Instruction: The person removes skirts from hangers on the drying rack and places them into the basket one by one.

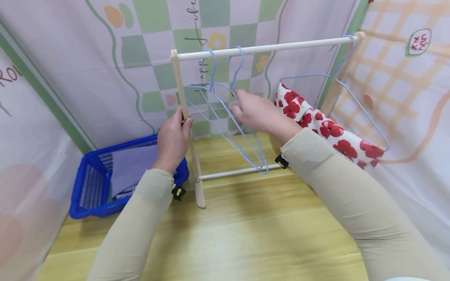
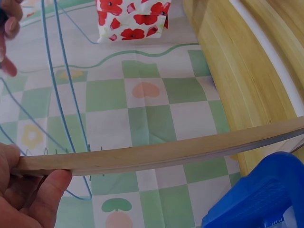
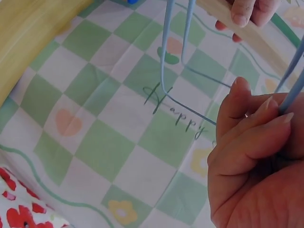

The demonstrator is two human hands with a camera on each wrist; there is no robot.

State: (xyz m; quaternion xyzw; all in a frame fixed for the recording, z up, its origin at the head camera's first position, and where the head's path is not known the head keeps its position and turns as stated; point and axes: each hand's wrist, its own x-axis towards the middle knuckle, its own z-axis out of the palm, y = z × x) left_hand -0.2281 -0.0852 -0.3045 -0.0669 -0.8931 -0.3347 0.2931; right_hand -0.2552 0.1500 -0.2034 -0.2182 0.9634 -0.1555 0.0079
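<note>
—Blue hanger (image 1: 237, 71) by the right hand (image 1: 258, 113)! What else is in the head view?

—It hangs on a white rod (image 1: 295, 47), just above the right fingers. A second hanger (image 1: 213, 70) is just left of those fingers, and a third hanger (image 1: 365, 112) is well off to their right. The left thumb and fingers pinch a wooden post (image 1: 192, 148). Left of the left hand (image 1: 173, 136) sits a blue basket (image 1: 79, 191) with a grey-purple cloth (image 1: 131, 168) in it. Red-flowered cloth (image 1: 316, 125) is right of the right fingers. I can't tell if it's on the third hanger.

—Any words?

—"Happy Life" runs up the wall cloth (image 1: 151, 47), behind the hangers. Big letters at the left edge are cut off. I can't read the green-edged patch (image 1: 419, 42) on the right.

—And the left wrist view?

—It shows the left grip on the post up close. The right hand is cut off at the edge, and only a corner of the basket shows.

—And the right wrist view?

—There the right fingers curl round the hanger's wire. The back of the hand mostly hides that from the head camera. "Happy" is left of those fingers, and the next word is covered by the hand.
</note>
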